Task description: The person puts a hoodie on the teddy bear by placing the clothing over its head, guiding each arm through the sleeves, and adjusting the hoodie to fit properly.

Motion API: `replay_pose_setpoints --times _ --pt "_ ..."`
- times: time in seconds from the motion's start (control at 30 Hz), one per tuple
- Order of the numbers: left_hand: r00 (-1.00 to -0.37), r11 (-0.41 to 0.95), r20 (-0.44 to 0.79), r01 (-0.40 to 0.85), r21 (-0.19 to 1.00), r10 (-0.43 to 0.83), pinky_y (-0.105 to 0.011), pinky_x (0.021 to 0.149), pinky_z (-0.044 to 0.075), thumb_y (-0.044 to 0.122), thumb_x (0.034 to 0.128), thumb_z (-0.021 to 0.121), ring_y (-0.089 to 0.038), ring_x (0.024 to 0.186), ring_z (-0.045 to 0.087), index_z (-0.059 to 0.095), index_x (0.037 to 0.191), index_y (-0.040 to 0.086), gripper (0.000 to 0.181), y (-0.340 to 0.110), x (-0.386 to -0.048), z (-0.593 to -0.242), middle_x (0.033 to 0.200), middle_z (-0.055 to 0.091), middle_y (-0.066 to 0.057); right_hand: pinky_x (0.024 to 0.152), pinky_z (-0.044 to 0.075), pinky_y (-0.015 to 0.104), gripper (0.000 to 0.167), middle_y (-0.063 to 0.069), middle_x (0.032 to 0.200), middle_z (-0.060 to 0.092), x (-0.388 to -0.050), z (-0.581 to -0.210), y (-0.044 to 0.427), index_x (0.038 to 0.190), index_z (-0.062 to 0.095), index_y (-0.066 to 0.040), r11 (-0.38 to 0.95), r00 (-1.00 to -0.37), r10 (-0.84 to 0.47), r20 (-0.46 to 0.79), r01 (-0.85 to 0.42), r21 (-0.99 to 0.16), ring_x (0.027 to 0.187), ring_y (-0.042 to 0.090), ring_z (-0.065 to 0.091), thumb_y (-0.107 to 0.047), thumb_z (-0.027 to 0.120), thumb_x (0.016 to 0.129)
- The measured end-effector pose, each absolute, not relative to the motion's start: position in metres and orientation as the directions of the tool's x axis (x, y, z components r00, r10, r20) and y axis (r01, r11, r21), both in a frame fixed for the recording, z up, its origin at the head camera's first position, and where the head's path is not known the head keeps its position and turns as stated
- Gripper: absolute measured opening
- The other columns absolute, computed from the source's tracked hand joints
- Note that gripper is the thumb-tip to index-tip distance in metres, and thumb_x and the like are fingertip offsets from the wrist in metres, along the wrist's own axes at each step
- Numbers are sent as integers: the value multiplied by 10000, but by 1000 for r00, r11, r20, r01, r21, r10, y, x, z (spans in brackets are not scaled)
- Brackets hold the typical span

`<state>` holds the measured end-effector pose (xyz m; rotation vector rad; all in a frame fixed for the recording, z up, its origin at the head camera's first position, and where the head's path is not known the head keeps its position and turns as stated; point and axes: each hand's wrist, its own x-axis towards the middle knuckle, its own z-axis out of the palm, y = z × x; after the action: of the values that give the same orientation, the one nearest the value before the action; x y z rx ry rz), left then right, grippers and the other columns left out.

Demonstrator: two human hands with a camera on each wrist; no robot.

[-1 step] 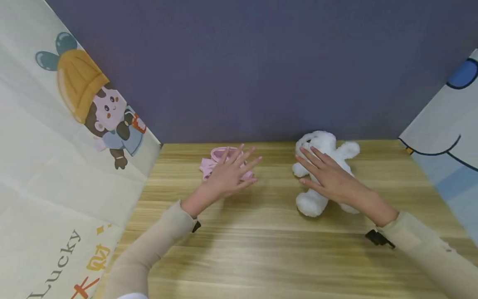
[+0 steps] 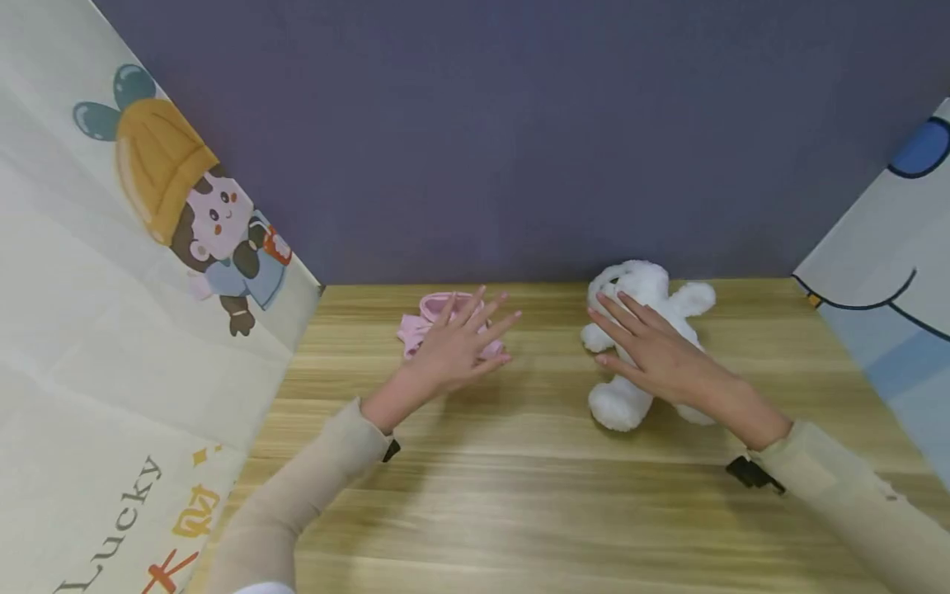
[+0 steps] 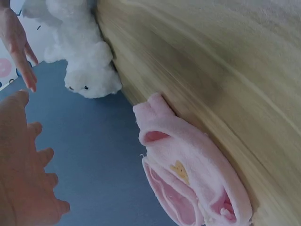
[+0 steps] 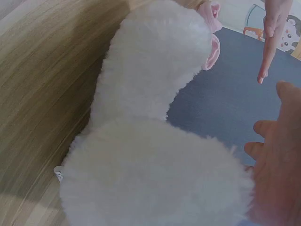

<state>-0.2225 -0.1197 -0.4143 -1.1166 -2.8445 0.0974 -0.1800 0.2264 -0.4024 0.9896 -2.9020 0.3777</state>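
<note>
My left hand (image 2: 454,351) hovers with spread, straight fingers above a small pink doll's garment (image 2: 416,330). In the left wrist view that pink garment (image 3: 188,155) lies on the table, with openings in its fabric and a small yellow heart on its front. Over a white plush toy (image 2: 619,404) my right hand (image 2: 660,351) is held flat, fingers spread, hiding part of its body. The plush toy (image 3: 89,70) shows two dark eyes in the left wrist view. Its fluffy fur (image 4: 155,174) fills much of the right wrist view. Both hands appear raised clear of these things.
The wood-grain table (image 2: 519,495) ends at a dark blue-grey panel (image 2: 519,148) close behind the toy and garment. A white printed sheet (image 2: 89,330) with a cartoon figure borders the left side. Another printed sheet (image 2: 876,247) borders the right.
</note>
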Motion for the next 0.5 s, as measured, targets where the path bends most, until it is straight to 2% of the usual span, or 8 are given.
replay_pose_setpoints --times 0.2,0.33,0.5 --pt "-739 740 52 666 -95 672 -540 1208 -127 645 1040 284 -253 1549 -140 49 1627 389 682 -122 -225 -416 1699 -80 53 1223 132 562 693 181 1683 129 -181 -407 227 1617 224 -84 751 -782 -603 156 -623 -221 1547 400 72 -416 486 1069" --pt "-734 736 56 672 -81 676 -537 1206 -140 653 1038 269 -242 1539 -165 55 1628 387 682 -121 -227 -417 1704 -66 44 1197 168 609 682 181 1678 159 -183 -407 229 1611 254 -89 763 -788 -591 171 -615 -199 1545 404 79 -408 504 1062" --pt "-746 754 111 650 -91 657 -583 1217 -77 628 1031 376 -282 1563 -74 98 1626 393 698 -127 -232 -411 1714 38 19 1177 186 651 687 126 1693 137 -193 -397 225 1618 253 -134 791 -799 -579 163 -599 -127 1539 413 108 -446 497 1057"
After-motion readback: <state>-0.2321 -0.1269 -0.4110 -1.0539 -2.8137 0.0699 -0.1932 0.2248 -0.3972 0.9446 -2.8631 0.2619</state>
